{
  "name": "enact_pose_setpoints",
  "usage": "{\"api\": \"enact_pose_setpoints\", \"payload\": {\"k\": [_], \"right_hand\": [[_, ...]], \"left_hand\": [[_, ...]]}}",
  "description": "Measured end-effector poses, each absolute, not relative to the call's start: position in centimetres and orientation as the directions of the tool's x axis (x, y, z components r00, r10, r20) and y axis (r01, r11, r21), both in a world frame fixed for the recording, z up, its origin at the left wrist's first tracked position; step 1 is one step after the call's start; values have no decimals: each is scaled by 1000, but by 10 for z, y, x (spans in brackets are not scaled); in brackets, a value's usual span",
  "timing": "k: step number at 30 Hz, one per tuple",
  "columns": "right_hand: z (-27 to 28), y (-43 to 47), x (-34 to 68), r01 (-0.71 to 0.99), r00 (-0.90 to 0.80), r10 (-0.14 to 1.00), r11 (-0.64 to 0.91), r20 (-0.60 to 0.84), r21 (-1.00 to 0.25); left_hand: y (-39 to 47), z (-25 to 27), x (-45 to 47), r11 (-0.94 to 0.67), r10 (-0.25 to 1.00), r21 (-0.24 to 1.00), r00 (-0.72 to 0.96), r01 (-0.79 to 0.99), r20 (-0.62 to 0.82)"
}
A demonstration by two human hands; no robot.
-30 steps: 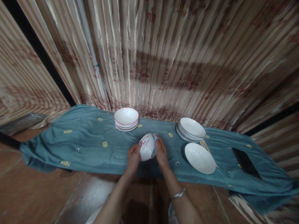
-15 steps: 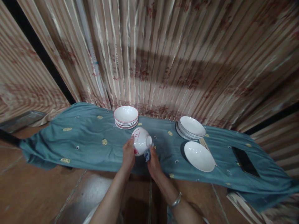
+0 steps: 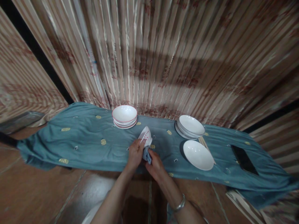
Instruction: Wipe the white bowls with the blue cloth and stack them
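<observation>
We're looking at the left hand, and it's closed on the edge of a small, round white bowl with red markings, glossy like ceramic. That bowl is tipped well over, its printed outside showing, held above the middle of a long table under a blue-green fabric cover with yellow pineapple prints. And here's the right hand, fingers bunched around a crumpled grey-blue cloth, right up against the left hand, with the cloth at the bowl's near edge (we can't tell how far inside it goes). A shiny silver-coloured bangle circles the right wrist.

Out beyond the bowl, to the left, we've got a neat stack of round white bowls with red rims. Over on the right stands a stack of white dishes with thin dark rims, and just in front of it, a single shallow white dish. Slender pale sticks run along its right side, and farther right we spot a flat black rectangular slab.
</observation>
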State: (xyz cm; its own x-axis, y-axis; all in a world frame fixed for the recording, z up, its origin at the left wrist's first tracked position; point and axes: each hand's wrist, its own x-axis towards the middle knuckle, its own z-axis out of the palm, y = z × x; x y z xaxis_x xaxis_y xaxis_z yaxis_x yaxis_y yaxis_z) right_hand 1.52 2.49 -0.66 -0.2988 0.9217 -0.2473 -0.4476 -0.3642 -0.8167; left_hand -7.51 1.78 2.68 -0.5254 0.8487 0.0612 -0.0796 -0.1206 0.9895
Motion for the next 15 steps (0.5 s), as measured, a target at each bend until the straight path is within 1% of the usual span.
{"api": "enact_pose_setpoints", "payload": {"k": [2,3,5,9,15], "right_hand": [[0,28,21,-488,-357,874,-476,-330,-731],[2,29,24,-492,-378,860,-501,-344,-712],[6,31,30,-471,-390,862,-490,-325,-734],[11,35,40,-404,-370,881,-437,-293,-803],[19,44,50,-322,-251,906,-411,-342,-853]], "left_hand": [[18,28,-72,-145,869,989,-479,2,128],[18,28,-71,-161,877,985,-451,56,169],[19,25,-69,-189,888,972,-398,140,230],[21,16,-67,-218,900,938,-317,268,300],[23,8,-65,-242,918,796,-134,555,373]]}}
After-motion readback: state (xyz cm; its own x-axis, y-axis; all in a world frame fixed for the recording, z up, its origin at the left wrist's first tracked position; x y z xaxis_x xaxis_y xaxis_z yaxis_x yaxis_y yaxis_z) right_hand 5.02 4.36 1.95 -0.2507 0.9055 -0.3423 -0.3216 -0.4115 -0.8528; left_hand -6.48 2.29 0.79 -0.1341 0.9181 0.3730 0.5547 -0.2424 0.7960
